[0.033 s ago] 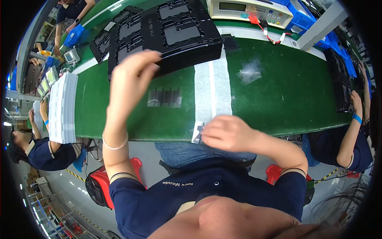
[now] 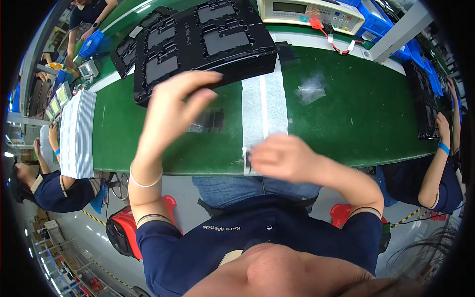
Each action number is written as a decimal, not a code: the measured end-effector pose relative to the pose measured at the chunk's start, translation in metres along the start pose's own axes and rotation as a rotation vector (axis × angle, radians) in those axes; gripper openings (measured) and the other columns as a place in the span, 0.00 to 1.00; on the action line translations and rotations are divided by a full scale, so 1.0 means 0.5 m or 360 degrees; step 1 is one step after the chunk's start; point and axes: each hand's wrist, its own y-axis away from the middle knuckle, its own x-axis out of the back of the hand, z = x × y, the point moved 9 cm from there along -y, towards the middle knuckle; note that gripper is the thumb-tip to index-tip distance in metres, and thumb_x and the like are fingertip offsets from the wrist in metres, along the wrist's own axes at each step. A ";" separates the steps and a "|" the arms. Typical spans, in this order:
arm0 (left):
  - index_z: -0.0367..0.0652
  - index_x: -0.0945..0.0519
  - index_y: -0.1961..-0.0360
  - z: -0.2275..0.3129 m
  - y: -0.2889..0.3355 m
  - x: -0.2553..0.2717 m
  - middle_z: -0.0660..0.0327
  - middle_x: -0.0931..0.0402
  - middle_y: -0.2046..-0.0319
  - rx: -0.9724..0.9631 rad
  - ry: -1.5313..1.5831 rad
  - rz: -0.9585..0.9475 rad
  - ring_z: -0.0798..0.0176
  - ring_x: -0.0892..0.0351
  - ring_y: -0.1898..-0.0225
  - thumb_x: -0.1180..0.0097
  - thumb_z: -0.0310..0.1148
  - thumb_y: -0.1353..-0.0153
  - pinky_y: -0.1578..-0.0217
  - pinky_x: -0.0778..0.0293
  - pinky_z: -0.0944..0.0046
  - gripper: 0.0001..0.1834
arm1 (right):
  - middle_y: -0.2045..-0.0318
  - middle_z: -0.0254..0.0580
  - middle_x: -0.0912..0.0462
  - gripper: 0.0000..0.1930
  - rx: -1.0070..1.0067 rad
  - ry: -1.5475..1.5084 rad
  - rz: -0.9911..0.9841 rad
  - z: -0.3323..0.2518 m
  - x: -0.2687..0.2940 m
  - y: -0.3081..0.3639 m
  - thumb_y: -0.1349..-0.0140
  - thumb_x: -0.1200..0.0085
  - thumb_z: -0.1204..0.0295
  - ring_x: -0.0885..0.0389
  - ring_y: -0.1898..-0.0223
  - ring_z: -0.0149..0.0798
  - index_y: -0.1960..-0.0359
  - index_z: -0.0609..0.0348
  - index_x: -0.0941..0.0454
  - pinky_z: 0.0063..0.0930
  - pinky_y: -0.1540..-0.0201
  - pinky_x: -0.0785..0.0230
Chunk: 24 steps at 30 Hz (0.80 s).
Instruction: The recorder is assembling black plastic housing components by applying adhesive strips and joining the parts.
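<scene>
My left hand [image 2: 173, 101] is raised in front of the stacked black plastic trays [image 2: 187, 49]. Its thumb stands apart from its fingers, and nothing shows between them. Below that hand, dark rectangular strips on clear film [image 2: 213, 120] lie on the green mat, partly covered by it. My right hand [image 2: 281, 157] is closed and slightly blurred at the mat's near edge. At its fingertips is a small flat white piece [image 2: 245, 166] with a dark strip on it. The exact grip is hidden by the fingers. A white cloth-like band [image 2: 263, 106] runs along the mat just beyond.
A tester with a display [image 2: 310, 15] and red leads [image 2: 332, 42] stands at the back. Crumpled clear film [image 2: 311, 91] lies to the right. White sheets [image 2: 79, 133] are stacked at left. A metal post [image 2: 400, 32] rises at right. Co-workers sit on both sides.
My left hand has moved right and a little nearer, now covering part of the film strips. My right hand has shifted slightly away from me, and the white piece beside it looks turned.
</scene>
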 end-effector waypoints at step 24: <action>0.34 0.21 0.71 0.015 0.034 -0.225 0.61 0.24 0.74 0.0128 0.1299 -0.0653 0.69 0.25 0.76 0.39 0.25 0.47 0.75 0.30 0.72 0.05 | 0.69 0.34 0.23 0.05 -0.0423 -0.0755 0.0066 0.189 0.048 -0.024 0.49 0.43 0.73 0.29 0.62 0.37 0.79 0.58 0.25 0.30 0.57 0.36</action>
